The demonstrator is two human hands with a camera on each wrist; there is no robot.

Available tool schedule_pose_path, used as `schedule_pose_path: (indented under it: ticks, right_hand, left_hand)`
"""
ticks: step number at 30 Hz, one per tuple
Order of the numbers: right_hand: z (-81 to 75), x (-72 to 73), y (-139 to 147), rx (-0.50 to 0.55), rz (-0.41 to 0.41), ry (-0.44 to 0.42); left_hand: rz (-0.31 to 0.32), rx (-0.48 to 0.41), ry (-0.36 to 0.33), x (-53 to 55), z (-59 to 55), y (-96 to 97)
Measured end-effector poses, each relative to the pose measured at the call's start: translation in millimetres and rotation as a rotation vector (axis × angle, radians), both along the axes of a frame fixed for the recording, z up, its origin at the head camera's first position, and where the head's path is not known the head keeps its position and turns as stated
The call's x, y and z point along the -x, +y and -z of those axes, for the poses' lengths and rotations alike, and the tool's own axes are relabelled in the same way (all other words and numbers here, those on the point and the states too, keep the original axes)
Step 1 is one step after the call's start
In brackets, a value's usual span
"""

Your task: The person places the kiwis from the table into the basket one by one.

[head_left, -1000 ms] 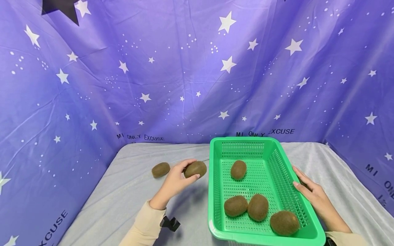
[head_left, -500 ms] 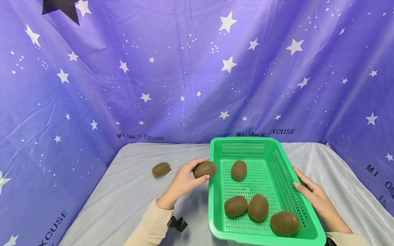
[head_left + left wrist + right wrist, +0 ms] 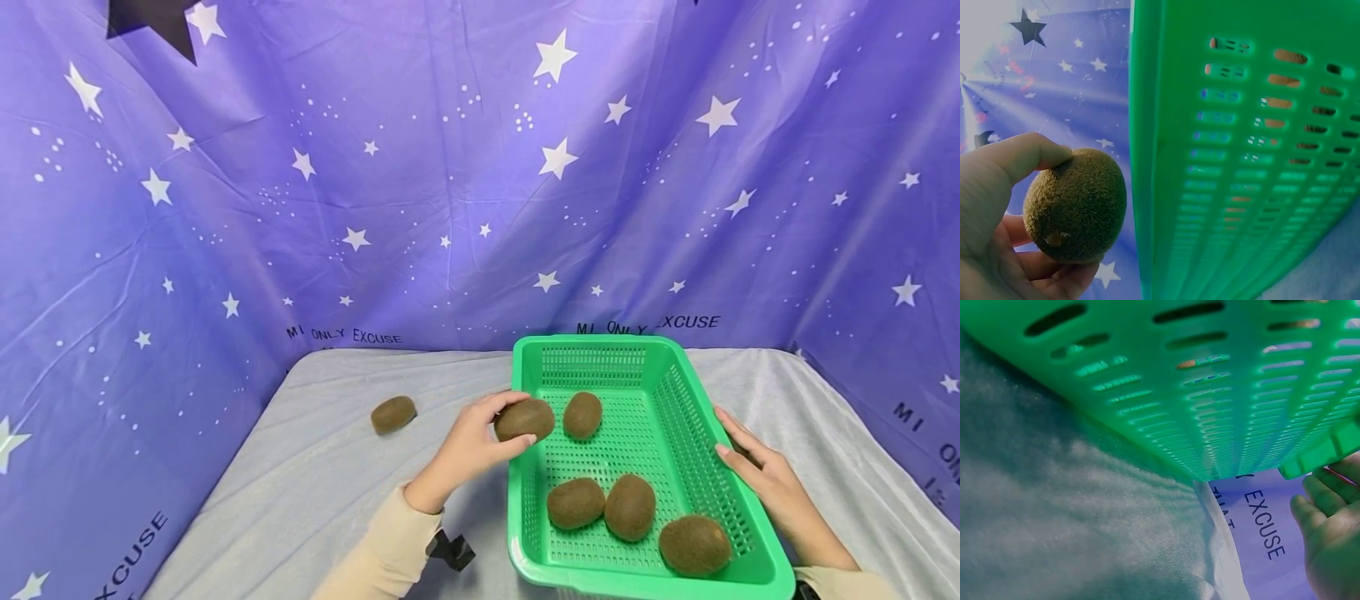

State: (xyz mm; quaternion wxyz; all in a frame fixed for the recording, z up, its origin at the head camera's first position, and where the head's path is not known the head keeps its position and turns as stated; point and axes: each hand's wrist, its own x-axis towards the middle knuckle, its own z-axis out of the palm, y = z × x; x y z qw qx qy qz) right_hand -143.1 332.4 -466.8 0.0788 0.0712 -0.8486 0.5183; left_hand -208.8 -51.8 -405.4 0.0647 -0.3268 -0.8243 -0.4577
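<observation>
My left hand holds a brown kiwifruit between thumb and fingers, over the left rim of a green plastic basket. In the left wrist view the fuzzy kiwifruit is gripped just beside the basket's outer wall. My right hand holds the basket's right rim; in the right wrist view its fingers lie below the rim, the thumb hidden. Inside the basket, one kiwifruit lies toward the back and several others lie near the front.
Another kiwifruit lies on the grey cloth-covered table, left of the basket. A purple star-printed curtain hangs behind and at both sides.
My left hand has carried the kiwifruit to the right, from above the table to over the basket's left rim. The right hand and the basket stay in place.
</observation>
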Motion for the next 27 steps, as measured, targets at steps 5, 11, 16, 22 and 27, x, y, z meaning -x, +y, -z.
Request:
schedule_pose_path:
  ticks: [5,11,16,22,27]
  right_hand:
    - [1.6,-0.1,0.2,-0.002,0.0,0.015]
    - [2.1,0.1,-0.2,-0.002,0.003,0.011]
    - [0.7,-0.5,-1.0,-0.002,0.004,-0.003]
    - [0.3,-1.0,-1.7,-0.002,0.001,-0.02]
    - [1.0,-0.6,-1.4,0.0,-0.002,-0.017]
  left_hand:
    - [0.023,-0.01,0.005,0.1,0.4,9.0]
    - [0.032,-0.003,-0.029,0.0,1.9,17.3]
    - [0.036,0.016,-0.045,0.5,5.3,23.3]
    - [0.069,0.004,-0.047,1.1,11.2,30.2]
    - [0.085,0.0,-0.04,1.5,15.2,35.0]
